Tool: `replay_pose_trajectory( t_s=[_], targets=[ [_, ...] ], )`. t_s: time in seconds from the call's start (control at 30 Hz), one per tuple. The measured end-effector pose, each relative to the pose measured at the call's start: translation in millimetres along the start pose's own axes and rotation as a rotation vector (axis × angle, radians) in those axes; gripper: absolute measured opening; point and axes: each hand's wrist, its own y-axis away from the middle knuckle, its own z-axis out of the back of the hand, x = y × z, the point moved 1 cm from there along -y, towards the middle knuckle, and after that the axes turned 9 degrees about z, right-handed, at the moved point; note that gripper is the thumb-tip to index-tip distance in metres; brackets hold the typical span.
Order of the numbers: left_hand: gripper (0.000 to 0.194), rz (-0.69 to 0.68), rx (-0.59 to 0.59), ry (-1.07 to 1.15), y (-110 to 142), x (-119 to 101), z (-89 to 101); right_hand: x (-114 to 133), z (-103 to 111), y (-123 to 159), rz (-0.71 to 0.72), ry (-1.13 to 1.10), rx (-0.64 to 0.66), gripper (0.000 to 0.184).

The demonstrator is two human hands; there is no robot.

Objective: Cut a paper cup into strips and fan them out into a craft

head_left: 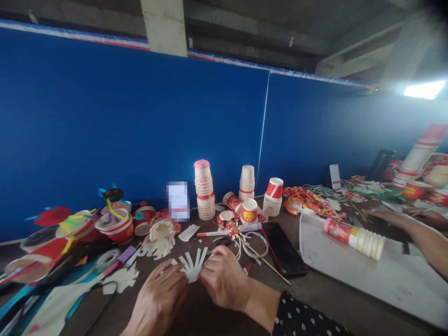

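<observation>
Cream fringed paper cutout [192, 267]: pinched between closed fingers of left hand [158, 298] and right hand [224, 278], its strips held fanned.

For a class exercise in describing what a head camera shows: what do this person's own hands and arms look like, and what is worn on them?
The left hand and right hand are bare, with no gloves, and no watch shows. The right forearm is bare as far as a black sleeve with small white dots. No sleeve shows on the left arm.
</observation>
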Motion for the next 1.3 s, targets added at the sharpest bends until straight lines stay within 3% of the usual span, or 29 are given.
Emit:
replay_pose_trajectory(
  t_s=[0.2, 0.4, 0.6, 0.87, 1.03, 1.3],
  targets=[
    [0.023, -0.043, -0.010, -0.038, -9, -9, 8.7, 2, -1, 0, 0.000, 0.015, -0.023, 0.009],
    [0.018, 0.028, 0.024, -0.055, -14, -9, 13.7, -1, -3, 0, -0.056, 0.010, -0.089, 0.017],
    [0.017, 0.088, 0.059, -0.082, -9, -4, 9.1, -1, -5, 0, -0.041, -0.006, -0.096, 0.016],
    [0.026, 0.061, 0.000, -0.067, -2, 1, 1.8, -3, -5, 0, -0.070, -0.085, -0.081, 0.008],
    [0.026, 0.071, -0.016, -0.052, -4, -3, 4.0, -5, -3, 1, -0.056, -0.051, -0.064, 0.017],
    [0.022, 0.088, -0.019, -0.148, -3, 2, 4.6, -4, -2, 1, -0.042, -0.073, -0.102, 0.016]
  ],
)
